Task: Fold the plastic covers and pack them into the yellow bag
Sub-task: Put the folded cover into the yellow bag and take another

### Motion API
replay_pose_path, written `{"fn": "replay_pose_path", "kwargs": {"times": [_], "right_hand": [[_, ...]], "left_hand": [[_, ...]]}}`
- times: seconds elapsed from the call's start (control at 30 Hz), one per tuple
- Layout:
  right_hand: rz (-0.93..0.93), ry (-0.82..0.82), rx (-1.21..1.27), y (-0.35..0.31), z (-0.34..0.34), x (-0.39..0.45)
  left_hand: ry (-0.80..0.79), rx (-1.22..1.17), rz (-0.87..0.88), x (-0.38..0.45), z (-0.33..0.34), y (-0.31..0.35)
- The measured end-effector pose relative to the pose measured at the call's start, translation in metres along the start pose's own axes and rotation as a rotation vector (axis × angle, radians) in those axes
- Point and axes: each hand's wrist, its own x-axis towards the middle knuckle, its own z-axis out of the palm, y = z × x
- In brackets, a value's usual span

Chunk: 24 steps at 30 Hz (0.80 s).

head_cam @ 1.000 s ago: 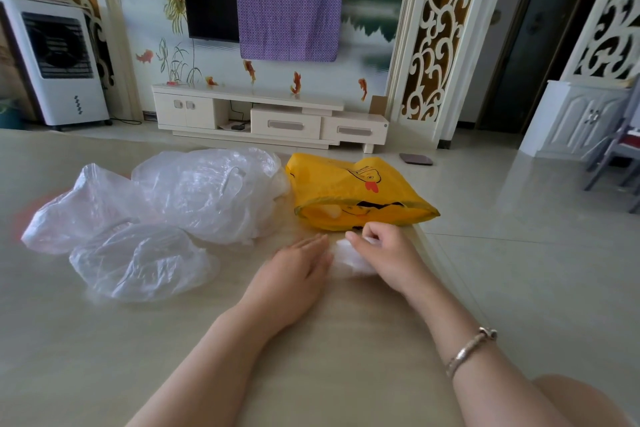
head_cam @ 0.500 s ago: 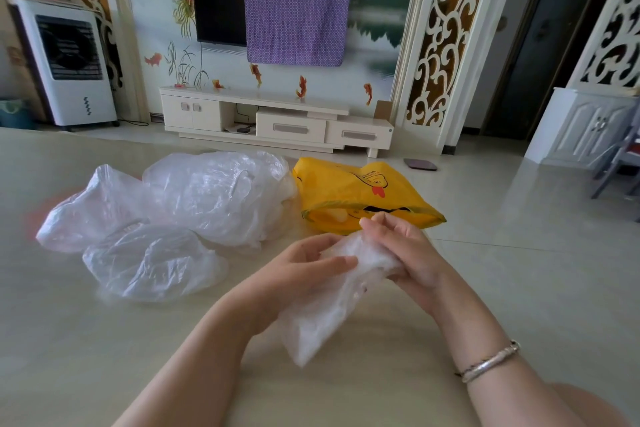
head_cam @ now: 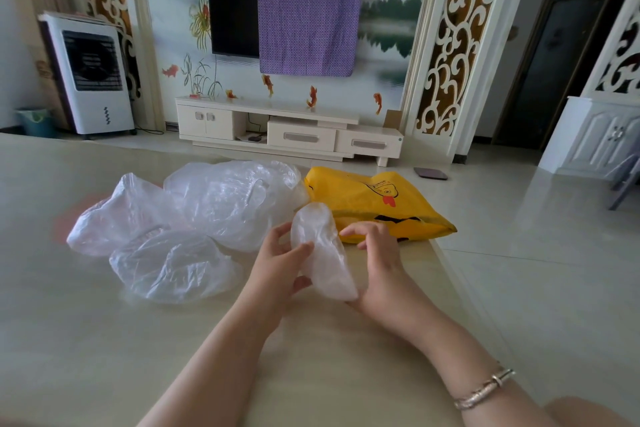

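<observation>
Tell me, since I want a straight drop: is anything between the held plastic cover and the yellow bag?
Nothing visible is. The folded cover, held by the left hand and right hand, sits right in front of the yellow bag; the loose covers lie off to the left.

I've got the yellow fabric bag (head_cam: pixel 377 204) on the beige table (head_cam: pixel 104 340), crumpled clear plastic covers (head_cam: pixel 194 218) just left of it.

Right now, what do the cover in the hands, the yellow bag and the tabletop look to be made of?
Cover, gripped by left hand and right hand: thin clear plastic film, crinkled, cloudy where layers overlap.
Yellow bag: opaque sheet with a soft sheen and printed cartoon; plastic or coated fabric, hard to say.
Tabletop: smooth pale beige, faintly streaked, semi-gloss; possibly laminate.
</observation>
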Motion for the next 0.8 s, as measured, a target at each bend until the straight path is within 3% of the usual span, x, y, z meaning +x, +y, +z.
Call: {"fn": "replay_pose_path", "kwargs": {"times": [0.13,0.27,0.37,0.57,0.8], "right_hand": [[-0.053,0.013,0.023,-0.001,-0.005,-0.001],[-0.027,-0.051,0.018,-0.005,-0.011,0.001],[-0.005,-0.113,0.022,-0.007,-0.013,0.001],[0.076,-0.146,0.133,-0.009,-0.016,0.0],[0.208,-0.175,0.308,-0.005,-0.019,0.003]], "left_hand": [[0.059,0.12,0.024,0.002,-0.003,-0.007],[0.249,0.596,0.371,0.0,-0.002,-0.008],[0.252,0.638,0.545,-0.004,0.002,-0.005],[0.035,0.754,0.328,-0.003,0.003,-0.012],[0.001,0.773,0.233,-0.005,0.005,-0.007]]}}
